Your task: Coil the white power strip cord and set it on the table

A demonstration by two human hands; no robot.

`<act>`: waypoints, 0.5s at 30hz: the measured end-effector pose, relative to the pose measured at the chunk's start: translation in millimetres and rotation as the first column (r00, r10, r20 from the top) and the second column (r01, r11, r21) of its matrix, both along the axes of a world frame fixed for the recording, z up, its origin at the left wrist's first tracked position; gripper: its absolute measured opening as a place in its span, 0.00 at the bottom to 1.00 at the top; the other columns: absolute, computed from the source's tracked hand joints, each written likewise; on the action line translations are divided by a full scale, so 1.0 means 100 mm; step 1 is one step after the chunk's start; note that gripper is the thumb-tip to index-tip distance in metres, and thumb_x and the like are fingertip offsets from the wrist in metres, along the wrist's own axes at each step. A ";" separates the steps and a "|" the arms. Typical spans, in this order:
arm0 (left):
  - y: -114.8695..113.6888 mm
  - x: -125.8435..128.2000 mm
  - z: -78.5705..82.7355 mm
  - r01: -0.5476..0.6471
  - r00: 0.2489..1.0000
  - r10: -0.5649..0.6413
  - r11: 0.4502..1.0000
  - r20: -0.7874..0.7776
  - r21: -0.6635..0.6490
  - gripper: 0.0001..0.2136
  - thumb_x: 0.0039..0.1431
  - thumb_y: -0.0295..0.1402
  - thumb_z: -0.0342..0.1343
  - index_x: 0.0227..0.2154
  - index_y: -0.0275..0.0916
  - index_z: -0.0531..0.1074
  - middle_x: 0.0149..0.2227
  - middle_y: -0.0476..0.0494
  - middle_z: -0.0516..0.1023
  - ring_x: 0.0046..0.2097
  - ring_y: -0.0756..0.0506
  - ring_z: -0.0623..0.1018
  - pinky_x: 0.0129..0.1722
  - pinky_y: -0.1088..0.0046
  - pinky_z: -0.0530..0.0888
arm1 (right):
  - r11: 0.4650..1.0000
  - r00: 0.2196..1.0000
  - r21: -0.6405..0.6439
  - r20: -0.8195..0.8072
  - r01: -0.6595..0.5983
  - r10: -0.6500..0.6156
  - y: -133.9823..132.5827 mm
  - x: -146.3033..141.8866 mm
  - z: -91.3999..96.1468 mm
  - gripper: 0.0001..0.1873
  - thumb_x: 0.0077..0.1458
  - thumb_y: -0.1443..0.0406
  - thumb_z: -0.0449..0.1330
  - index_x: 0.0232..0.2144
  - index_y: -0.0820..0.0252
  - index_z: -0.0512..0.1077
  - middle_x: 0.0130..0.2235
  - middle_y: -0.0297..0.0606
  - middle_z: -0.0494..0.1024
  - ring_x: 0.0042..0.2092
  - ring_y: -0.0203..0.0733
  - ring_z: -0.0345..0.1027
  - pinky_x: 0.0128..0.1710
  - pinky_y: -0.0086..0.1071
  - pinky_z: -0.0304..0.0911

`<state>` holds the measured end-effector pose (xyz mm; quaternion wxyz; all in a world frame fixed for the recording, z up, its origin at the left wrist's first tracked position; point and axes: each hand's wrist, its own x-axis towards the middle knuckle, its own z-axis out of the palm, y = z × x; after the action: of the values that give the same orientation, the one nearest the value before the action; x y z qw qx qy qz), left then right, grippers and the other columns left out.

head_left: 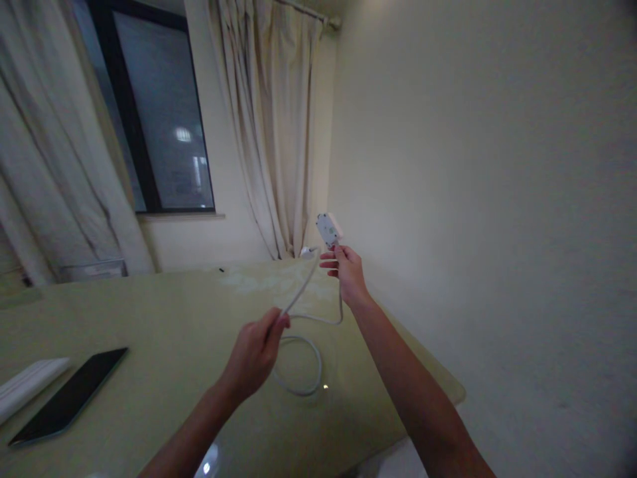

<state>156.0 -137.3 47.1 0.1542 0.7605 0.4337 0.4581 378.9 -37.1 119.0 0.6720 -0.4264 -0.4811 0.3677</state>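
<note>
My right hand [351, 273] pinches the lower end of a small white extension socket [328, 229], its grey screwed back towards me, raised above the far right of the table. Its other fingers are spread to the left. A white cable [317, 321] hangs from the socket and bends left to my left hand [257, 348], which is closed around it. From that fist one stretch of cable slants up towards the table's back edge, and a loop hangs below it. What lies inside the left fist is hidden.
The glossy greenish table [189, 372] meets the wall [472, 199] on the right. On its left lie a dark flat panel [70, 398] and a white long object [32, 385]. Curtains [279, 133] hang beside the window [164, 113]. A small dark bit [221, 270] lies near the back edge.
</note>
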 end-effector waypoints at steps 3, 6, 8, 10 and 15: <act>0.20 -0.14 0.27 -0.193 0.978 0.183 0.976 0.098 0.103 0.19 0.71 0.46 0.46 0.30 0.42 0.73 0.18 0.55 0.59 0.21 0.48 0.63 0.26 0.70 0.58 | 0.968 0.890 0.031 0.387 0.247 -0.240 0.19 0.02 -0.14 0.16 0.72 0.58 0.47 0.41 0.60 0.71 0.37 0.40 0.83 0.29 0.36 0.73 0.31 0.28 0.60; 0.43 -0.27 0.40 -0.282 0.952 0.262 0.952 0.158 0.120 0.19 0.68 0.46 0.47 0.27 0.41 0.73 0.17 0.55 0.55 0.21 0.48 0.60 0.25 0.70 0.55 | 0.928 0.732 0.085 0.590 0.362 -0.340 0.25 -0.04 -0.32 0.19 0.74 0.61 0.45 0.41 0.61 0.74 0.36 0.41 0.83 0.36 0.41 0.75 0.37 0.30 0.60; 0.55 -0.34 0.42 -0.313 0.937 0.287 0.944 0.199 0.109 0.19 0.67 0.46 0.48 0.27 0.41 0.73 0.18 0.55 0.55 0.21 0.48 0.59 0.24 0.69 0.55 | 0.922 0.684 0.086 0.645 0.377 -0.340 0.24 -0.11 -0.46 0.18 0.74 0.59 0.47 0.45 0.60 0.75 0.37 0.42 0.83 0.39 0.44 0.75 0.39 0.32 0.60; 0.65 -0.41 0.44 -0.334 0.922 0.303 0.937 0.242 0.100 0.18 0.67 0.46 0.48 0.27 0.41 0.73 0.18 0.55 0.55 0.22 0.48 0.59 0.24 0.70 0.54 | 0.921 0.578 0.099 0.752 0.377 -0.317 0.21 -0.19 -0.61 0.19 0.76 0.58 0.46 0.52 0.58 0.74 0.39 0.44 0.83 0.41 0.47 0.77 0.40 0.34 0.61; 0.78 -0.50 0.53 -0.322 0.879 0.285 0.946 0.383 0.034 0.17 0.66 0.47 0.51 0.29 0.41 0.73 0.18 0.56 0.54 0.21 0.50 0.56 0.22 0.71 0.51 | 0.961 0.241 0.085 0.959 0.265 -0.151 0.22 -0.40 -1.01 0.19 0.76 0.62 0.43 0.59 0.55 0.70 0.47 0.50 0.83 0.48 0.48 0.78 0.46 0.36 0.65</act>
<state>106.1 -59.1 100.2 0.1231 0.5885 0.4875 0.6331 338.7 -15.1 18.4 0.2674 -0.6518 -0.7089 -0.0336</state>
